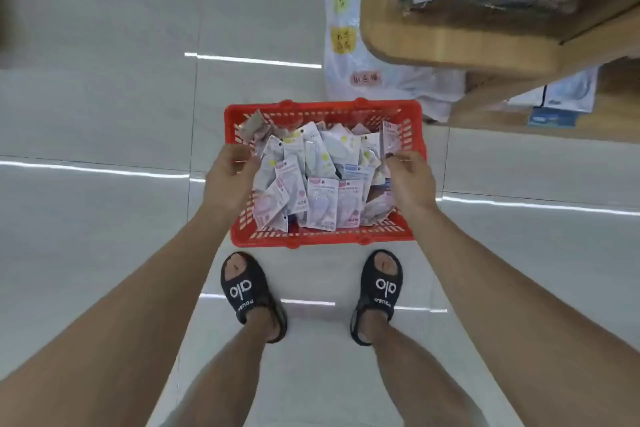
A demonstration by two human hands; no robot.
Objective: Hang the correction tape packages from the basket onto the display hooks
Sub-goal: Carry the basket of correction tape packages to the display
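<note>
Pale card pinched at its lower edge stands upright in the right hand, one correction tape package lifted clear by the basket's right wall, while the left hand curls its fingers over the pile; whether it grips anything I cannot tell. Remaining packages lie jumbled in the red basket on the floor; they look light, thin and slippery, best held by the card beneath the hang hole.

Packages in basket on floor
</note>
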